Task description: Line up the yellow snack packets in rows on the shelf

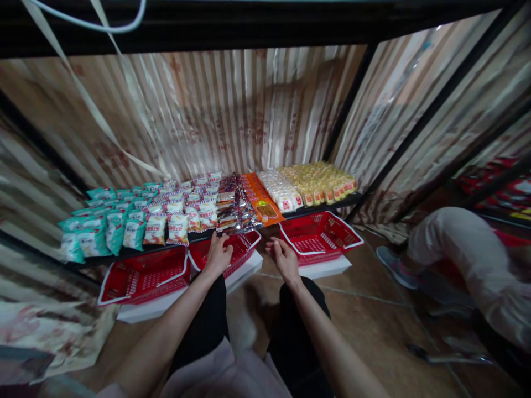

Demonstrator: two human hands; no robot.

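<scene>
My left hand (218,253) is over the middle red basket (244,250), close to the front of the shelf. Its fingers are apart, the index pointing toward dark brown shiny packets (230,207), and nothing shows in it. Left of the right-hand red basket (319,237), my right hand (284,257) has loosely bent, parted fingers and holds nothing visible. An orange printed packet or sheet (261,199) lies on the shelf beyond and between both hands. White packets with striped edges (178,228) stand in rows left of the brown ones.
Teal packets (93,240) fill the shelf's left end; white (286,199) and yellow small packs (327,190) fill its right. Another red basket (145,276) sits low at left. A black post (350,105) stands right. A seated person's leg (452,243) is at far right.
</scene>
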